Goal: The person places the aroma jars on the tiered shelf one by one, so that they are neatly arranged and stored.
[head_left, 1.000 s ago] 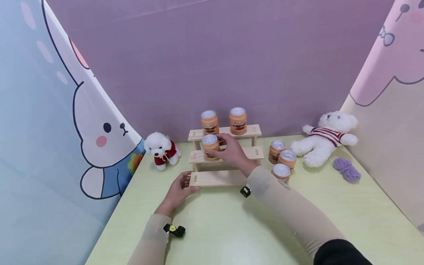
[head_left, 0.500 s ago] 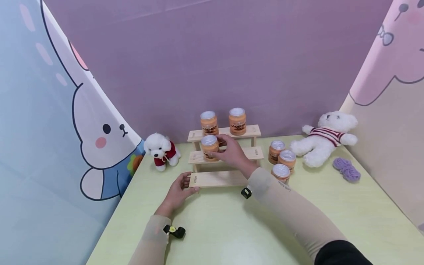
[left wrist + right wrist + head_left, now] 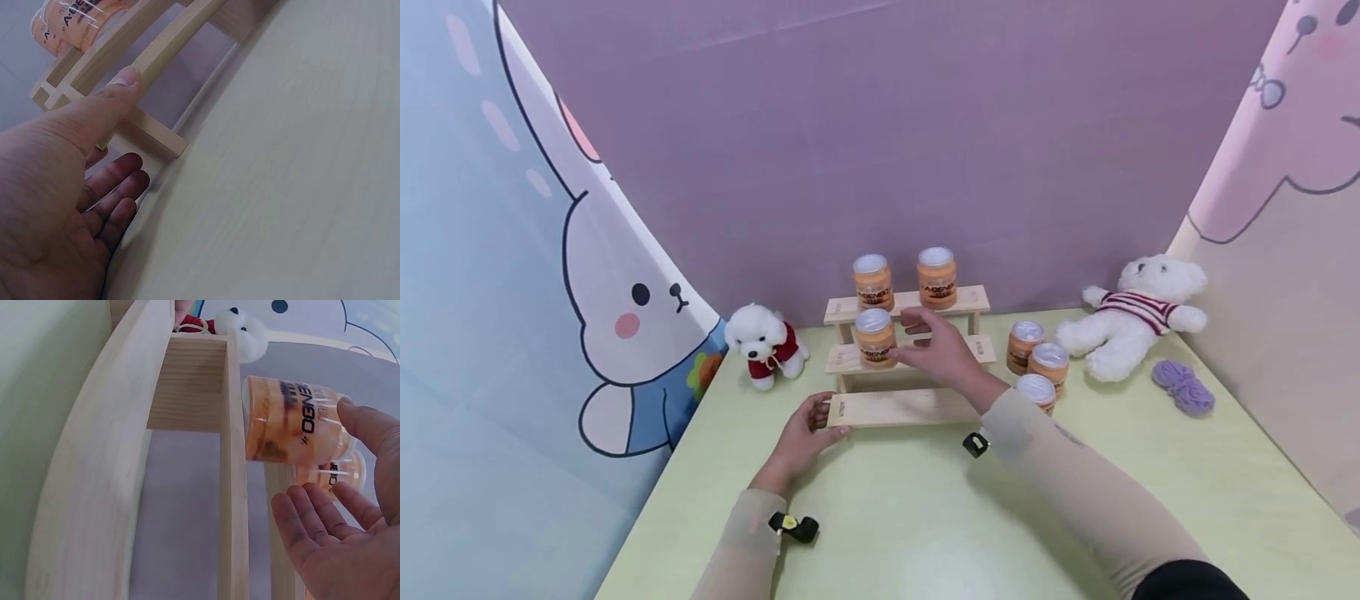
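Note:
A three-step wooden display stand [image 3: 910,406] stands on the table. My left hand [image 3: 801,437] grips the left end of its lowest step, thumb [image 3: 125,81] on the front edge and the other fingers around the side. On the left of the middle step sits an orange jar [image 3: 876,340] with a clear lid, upright. My right hand [image 3: 943,350] is just right of this jar, its thumb and fingers spread apart and loose, holding nothing. In the right wrist view the thumb tip overlaps the lid end of the jar [image 3: 294,419]. Two similar jars [image 3: 937,279] occupy the top step.
Three more orange jars [image 3: 1025,348] stand close together to the right of the stand. Beyond them are a white teddy bear [image 3: 1142,317] in a striped shirt and a purple yarn bundle [image 3: 1183,387]. A white toy dog [image 3: 763,343] sits left of the stand.
The right hand has let go of the jar on the middle step and moved slightly right, its fingers opening. The jar stays in place. The left hand keeps its hold on the stand.

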A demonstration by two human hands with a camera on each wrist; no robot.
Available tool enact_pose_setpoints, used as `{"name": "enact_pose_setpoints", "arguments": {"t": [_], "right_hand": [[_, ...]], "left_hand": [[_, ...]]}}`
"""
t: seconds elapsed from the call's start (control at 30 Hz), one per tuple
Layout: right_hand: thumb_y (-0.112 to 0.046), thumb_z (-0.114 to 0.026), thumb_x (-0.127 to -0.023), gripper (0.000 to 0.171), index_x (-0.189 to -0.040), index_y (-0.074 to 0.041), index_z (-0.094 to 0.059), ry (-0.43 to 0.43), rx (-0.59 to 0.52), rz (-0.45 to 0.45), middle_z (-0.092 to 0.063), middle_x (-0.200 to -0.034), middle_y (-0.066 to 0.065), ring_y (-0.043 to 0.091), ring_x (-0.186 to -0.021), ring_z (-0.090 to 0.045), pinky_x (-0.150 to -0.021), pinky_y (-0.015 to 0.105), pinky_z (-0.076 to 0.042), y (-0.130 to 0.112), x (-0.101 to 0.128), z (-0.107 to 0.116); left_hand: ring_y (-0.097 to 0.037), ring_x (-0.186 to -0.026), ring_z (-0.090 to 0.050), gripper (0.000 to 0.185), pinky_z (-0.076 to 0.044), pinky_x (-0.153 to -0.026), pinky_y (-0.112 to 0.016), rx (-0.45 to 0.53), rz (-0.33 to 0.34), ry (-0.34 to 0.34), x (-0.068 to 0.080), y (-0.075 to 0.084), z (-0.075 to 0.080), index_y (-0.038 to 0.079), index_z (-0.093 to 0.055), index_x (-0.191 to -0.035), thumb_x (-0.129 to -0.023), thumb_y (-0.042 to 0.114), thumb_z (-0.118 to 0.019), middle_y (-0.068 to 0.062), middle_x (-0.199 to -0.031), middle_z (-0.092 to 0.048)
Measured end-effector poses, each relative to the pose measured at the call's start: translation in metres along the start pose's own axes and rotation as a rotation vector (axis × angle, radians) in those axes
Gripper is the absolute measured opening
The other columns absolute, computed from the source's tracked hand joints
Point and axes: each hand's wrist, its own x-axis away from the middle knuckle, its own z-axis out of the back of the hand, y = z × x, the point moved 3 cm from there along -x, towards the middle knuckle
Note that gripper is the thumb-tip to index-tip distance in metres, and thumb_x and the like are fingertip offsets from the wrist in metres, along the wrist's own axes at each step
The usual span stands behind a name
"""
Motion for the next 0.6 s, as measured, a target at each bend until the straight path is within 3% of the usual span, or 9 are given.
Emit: {"name": "enact_pose_setpoints", "arguments": {"t": [0.37, 0.6], "right_hand": [[-0.025, -0.087, -0.089, 0.066, -0.146, -0.018, -0.055, 0.011, 0.035, -0.021, -0.058, -0.143, 0.008, 0.029, -0.132, -0.055, -0.111, 0.044, -0.046, 0.011, 0.033, 0.031], [-0.026, -0.088, -0.088, 0.069, -0.147, -0.015, -0.055, 0.019, 0.063, -0.019, -0.058, -0.145, 0.008, 0.031, -0.134, -0.055, -0.111, 0.048, -0.046, 0.021, 0.063, 0.061]], "left_hand": [[-0.024, -0.114, -0.063, 0.073, -0.051, -0.102, -0.041, -0.012, -0.003, 0.0, 0.0, -0.003, 0.001, 0.012, -0.051, -0.148, -0.087, 0.023, -0.089, -0.009, -0.127, -0.065], [-0.024, -0.115, -0.063, 0.073, -0.05, -0.103, -0.042, -0.003, -0.001, -0.005, -0.002, -0.005, 0.001, 0.013, -0.051, -0.148, -0.087, 0.024, -0.089, -0.008, -0.128, -0.065]]}}
